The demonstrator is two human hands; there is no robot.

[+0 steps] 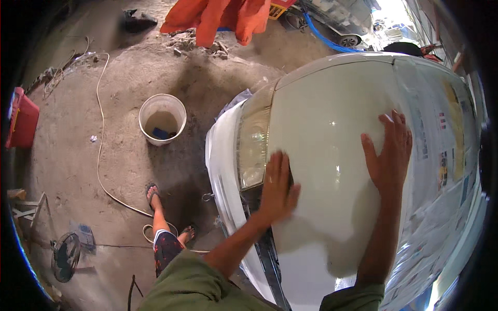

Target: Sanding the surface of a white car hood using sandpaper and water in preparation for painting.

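Observation:
A pale, glossy car hood (321,103) spreads out in front of me. My left hand (277,189) is over the hood's front edge, beside the headlight (254,137) and the dark grille (267,254). Its fingers are stretched out, with the thumb apart. A dark patch shows along those fingers; whether it is shadow or an object I cannot tell. Farther right, my right hand (391,153) is spread over the hood near the plastic and paper masking sheet (433,171). A small white spot shows at its fingertips, too small to name.
A white bucket (180,110) holding murky water and a blue item stands on the dirt floor, left of the bumper (220,155). A pale hose (99,119) snakes past it. At left are a red container (25,120) and a fan (66,256). Orange cloth (215,18) hangs at the back.

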